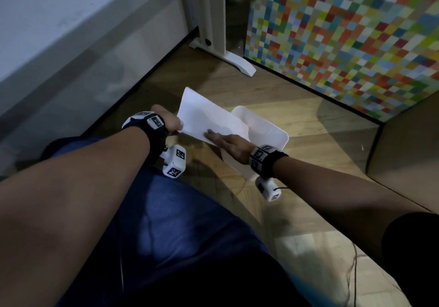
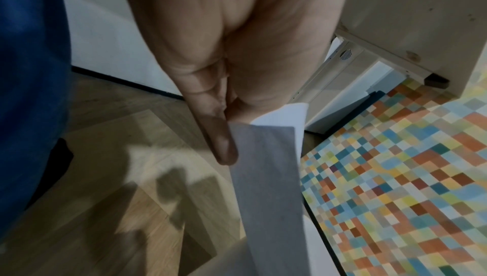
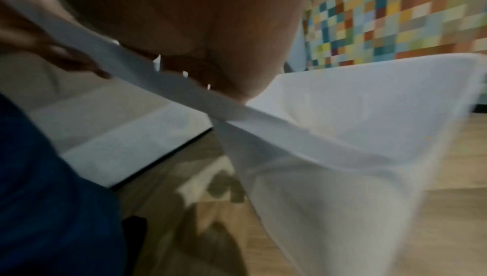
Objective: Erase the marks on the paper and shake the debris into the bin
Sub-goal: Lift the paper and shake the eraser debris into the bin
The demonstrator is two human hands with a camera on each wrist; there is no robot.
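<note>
Two hands tilt the paper sheet [image 1: 204, 116] over the white bin [image 1: 263, 126] — left hand [image 1: 166, 119] pinching its edge, right hand [image 1: 228, 142] flat-fingered on top — so debris slides in.

A wooden floor [image 1: 297, 116] runs under everything. A panel of small multicoloured squares [image 1: 356, 33] stands along its far right side. A white furniture leg with a flat foot [image 1: 237, 62] rests beside the panel's near corner. Blue trousers [image 1: 178, 223] fill the foreground.

Dim room, patchy light on your floor [image 1: 297, 121].
You're getting hard shadows across the boards, motion blur smearing the right wrist view, and wide-angle bending at the edges.
</note>
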